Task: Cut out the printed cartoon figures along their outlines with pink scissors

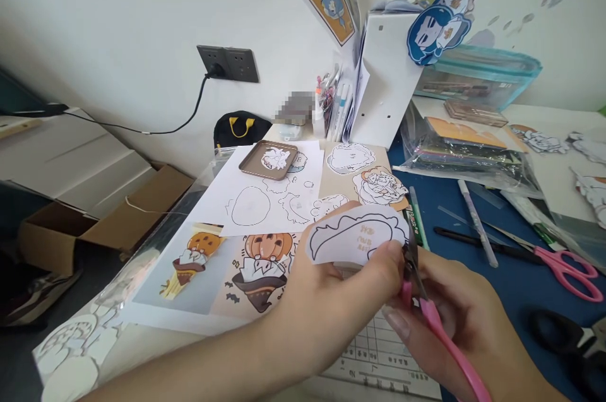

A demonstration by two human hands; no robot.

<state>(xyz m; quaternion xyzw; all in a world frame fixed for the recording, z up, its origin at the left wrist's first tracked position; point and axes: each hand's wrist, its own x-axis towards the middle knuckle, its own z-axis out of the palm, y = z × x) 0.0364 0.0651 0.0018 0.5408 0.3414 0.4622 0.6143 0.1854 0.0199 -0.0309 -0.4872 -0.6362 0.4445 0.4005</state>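
My left hand (350, 288) pinches a small white paper cutout (348, 235) with a curved black outline and faint orange writing. In my right hand (454, 301) are pink-handled scissors (438, 320), their blades at the right edge of the cutout. How far the blades part I cannot make out. Beneath both hands lies a printed form (374, 358). Just beyond the cutout are a round line-drawn cutout (381, 186) and a sheet of line drawings (249, 209). A colour print with pumpkin characters (265, 276) lies left of my left hand.
A brown tray (246, 165) holding cut pieces sits at the back. At right lie a second pink pair of scissors (568, 269), black-handled scissors (563, 339) and a pen (478, 225). Behind stand a white file holder (386, 80) and a teal-edged pouch (483, 77).
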